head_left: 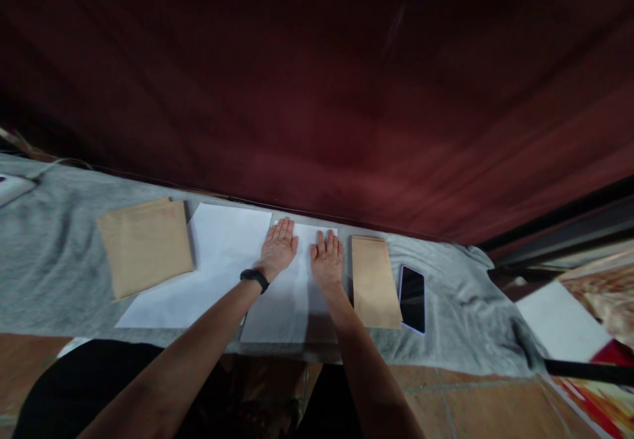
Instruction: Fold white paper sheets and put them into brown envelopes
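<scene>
1. Lying at the left on the grey cloth point(54, 247), the wide brown paper envelopes point(148, 244) sat over one edge of a big white paper point(222, 241). Maybe they were put aside to make room. Small red print was on their top corner, too tiny to read.
2. The left hand point(279, 247), with a black wristband point(254, 278), lay flat, palm down, fingers close together, near the top left of the white sheet point(292, 313).
3. That sheet lay between the two piles, right in front of the person.
4. The right hand point(327, 261) lay flat too, fingers a bit apart, near the sheet's top right. Both hands probably kept it smooth and still.
5. Next came narrow brown envelopes point(374, 284), with faint marks nobody could read.
6. Just beside them lay a dark-screened phone point(413, 299); no brand showed.
</scene>
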`<state>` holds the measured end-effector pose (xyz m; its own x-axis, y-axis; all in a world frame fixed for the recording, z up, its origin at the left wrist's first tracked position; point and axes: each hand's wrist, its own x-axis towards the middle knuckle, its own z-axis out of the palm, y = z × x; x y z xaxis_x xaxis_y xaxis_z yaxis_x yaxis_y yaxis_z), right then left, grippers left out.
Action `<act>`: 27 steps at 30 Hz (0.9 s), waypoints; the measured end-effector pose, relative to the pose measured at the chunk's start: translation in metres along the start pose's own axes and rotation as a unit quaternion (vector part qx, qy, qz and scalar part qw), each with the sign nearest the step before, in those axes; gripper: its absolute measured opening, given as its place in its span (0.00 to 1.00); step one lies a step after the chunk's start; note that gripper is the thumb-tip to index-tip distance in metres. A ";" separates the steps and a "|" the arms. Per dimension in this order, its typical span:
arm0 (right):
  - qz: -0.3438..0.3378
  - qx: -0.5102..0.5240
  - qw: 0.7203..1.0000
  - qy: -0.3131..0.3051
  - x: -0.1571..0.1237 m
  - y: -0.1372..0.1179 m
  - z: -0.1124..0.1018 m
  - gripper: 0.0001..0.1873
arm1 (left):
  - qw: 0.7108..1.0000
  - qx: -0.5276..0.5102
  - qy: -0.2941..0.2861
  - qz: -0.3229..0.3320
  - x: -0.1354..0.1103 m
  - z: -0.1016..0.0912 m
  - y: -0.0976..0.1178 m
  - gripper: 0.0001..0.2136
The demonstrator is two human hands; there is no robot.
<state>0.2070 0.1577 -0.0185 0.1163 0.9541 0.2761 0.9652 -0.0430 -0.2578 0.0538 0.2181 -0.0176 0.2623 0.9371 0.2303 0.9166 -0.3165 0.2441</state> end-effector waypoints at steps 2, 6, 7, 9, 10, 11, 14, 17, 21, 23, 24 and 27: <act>0.001 -0.003 1.000 -0.003 0.000 0.000 0.001 0.27 | 1.000 0.005 -0.002 -0.017 0.000 -0.003 0.000 0.29; 0.003 -0.014 1.000 -0.002 0.001 0.000 0.001 0.28 | 1.000 0.022 -0.016 -0.005 -0.027 -0.014 0.017 0.29; 0.004 -0.019 1.000 -0.006 0.001 0.000 0.000 0.28 | 0.999 0.021 -0.021 0.028 -0.041 -0.017 0.024 0.28; 0.003 -0.030 0.999 -0.017 0.001 -0.001 -0.001 0.28 | 0.996 0.018 -0.020 0.083 -0.073 -0.021 0.035 0.27; 0.003 -0.035 0.999 -0.022 0.002 -0.001 -0.002 0.28 | 0.994 0.018 -0.015 0.107 -0.089 -0.022 0.039 0.26; 0.004 -0.039 0.999 -0.024 0.001 -0.001 -0.002 0.28 | 0.992 0.018 -0.010 0.125 -0.104 -0.024 0.041 0.26; 0.010 -0.042 0.999 -0.020 0.000 -0.003 -0.003 0.28 | 0.991 0.027 0.014 0.128 -0.138 -0.028 0.040 0.27; 0.013 -0.039 0.999 -0.020 -0.001 -0.003 -0.004 0.28 | 0.991 0.034 0.031 0.123 -0.158 -0.033 0.032 0.28; 0.008 -0.038 0.999 -0.021 0.001 -0.003 -0.006 0.28 | 0.990 0.035 0.038 0.131 -0.176 -0.038 0.026 0.29; 0.006 -0.037 0.999 -0.019 0.001 -0.003 -0.010 0.28 | 0.989 0.037 0.041 0.134 -0.182 -0.039 0.025 0.29; 0.006 -0.035 0.999 -0.017 0.000 -0.004 -0.012 0.28 | 0.989 0.039 0.044 0.134 -0.184 -0.040 0.025 0.29; -0.011 -0.018 1.000 -0.013 -0.017 -0.014 -0.017 0.28 | 0.988 0.042 0.051 0.138 -0.185 -0.041 0.027 0.29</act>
<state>0.1959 0.1368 -0.0036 0.0883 0.9624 0.2571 0.9756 -0.0315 -0.2172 0.0176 0.0302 -0.0151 0.4776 0.7957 0.3725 0.8374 -0.5406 0.0810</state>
